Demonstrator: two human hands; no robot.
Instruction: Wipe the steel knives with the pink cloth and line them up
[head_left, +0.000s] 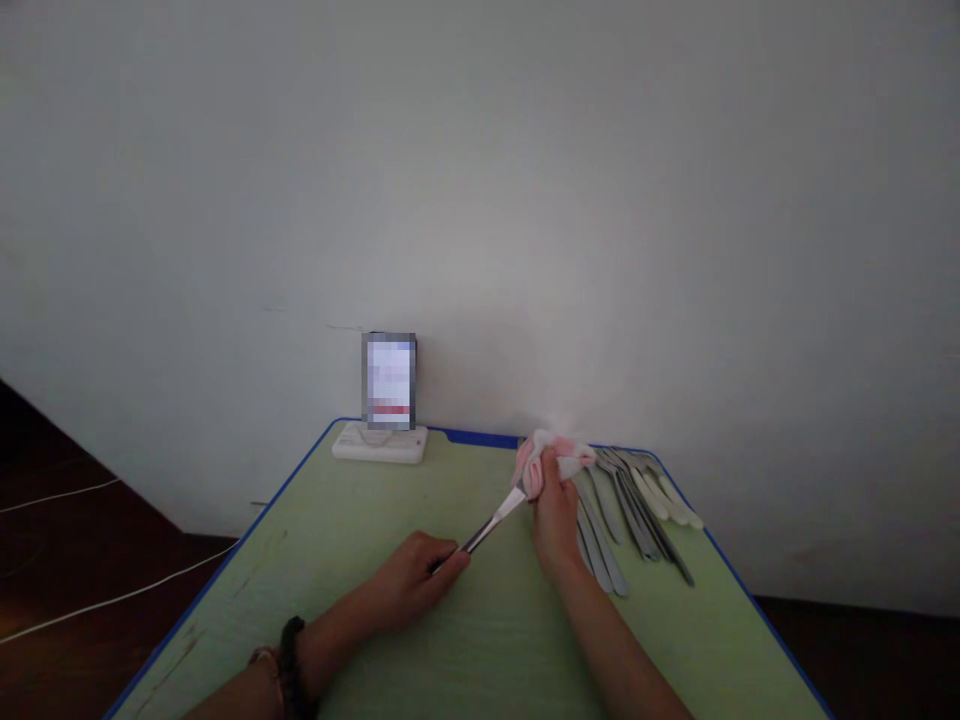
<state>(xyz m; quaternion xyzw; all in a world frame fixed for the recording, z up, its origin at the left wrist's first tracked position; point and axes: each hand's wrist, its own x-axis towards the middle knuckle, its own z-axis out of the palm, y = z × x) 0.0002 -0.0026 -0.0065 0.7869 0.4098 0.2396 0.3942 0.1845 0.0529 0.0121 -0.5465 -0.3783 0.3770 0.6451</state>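
Note:
My left hand (416, 578) is closed round the handle end of a metal piece of cutlery (491, 525), which slants up to the right. My right hand (553, 512) grips a pink and white cloth (551, 457) wrapped over the far end of that same utensil. The head of the utensil is hidden inside the cloth. Both hands are above the green table top (360, 560).
Several metal and pale-handled pieces of cutlery (637, 505) lie in a row right of my right hand. A small screen on a white stand (381, 440) is at the table's far edge against the wall. The table has a blue rim; white cables cross the dark floor on the left.

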